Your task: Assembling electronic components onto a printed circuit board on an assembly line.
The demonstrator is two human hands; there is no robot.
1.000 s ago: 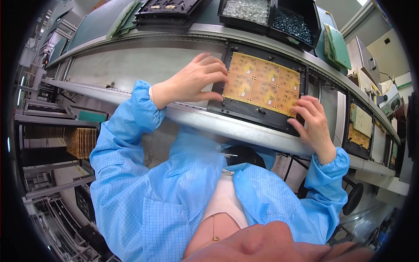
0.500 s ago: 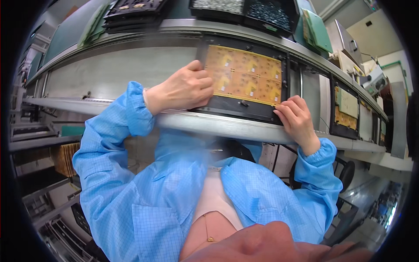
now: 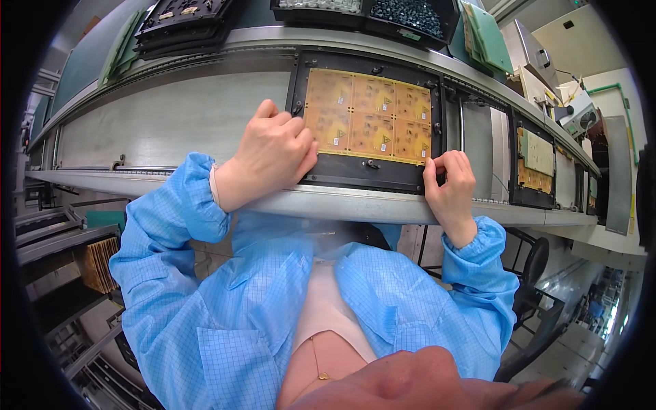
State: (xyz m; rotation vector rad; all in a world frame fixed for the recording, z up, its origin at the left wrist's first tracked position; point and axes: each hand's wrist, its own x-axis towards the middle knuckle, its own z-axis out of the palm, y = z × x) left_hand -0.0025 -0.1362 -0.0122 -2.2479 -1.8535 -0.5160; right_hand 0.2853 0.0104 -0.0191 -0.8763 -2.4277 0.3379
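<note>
A yellow-orange circuit board panel (image 3: 372, 116) lies in a black carrier frame (image 3: 342, 173) on the conveyor in front of me. My left hand (image 3: 270, 152) is closed at the frame's left side, over the panel's lower left edge. Its fingers are curled under, so whatever they grip is hidden. At the panel's lower right corner, my right hand (image 3: 452, 188) has thumb and forefinger bent together in a pinch. Anything between those fingertips is too small to make out. Small black latches (image 3: 372, 164) sit around the frame's border.
Beyond the conveyor stand black bins (image 3: 410, 19) of small parts and stacked black carriers (image 3: 181, 24). Green sheets (image 3: 486, 41) lean at the back right. Farther right along the rail is another carrier with a board (image 3: 536, 160). The metal front rail (image 3: 355, 203) runs nearest me.
The frame and panel appear slightly further left in view. My left hand has turned, its knuckles lifting beside the panel's edge. My right hand stays at the lower right corner, fingers more bent.
</note>
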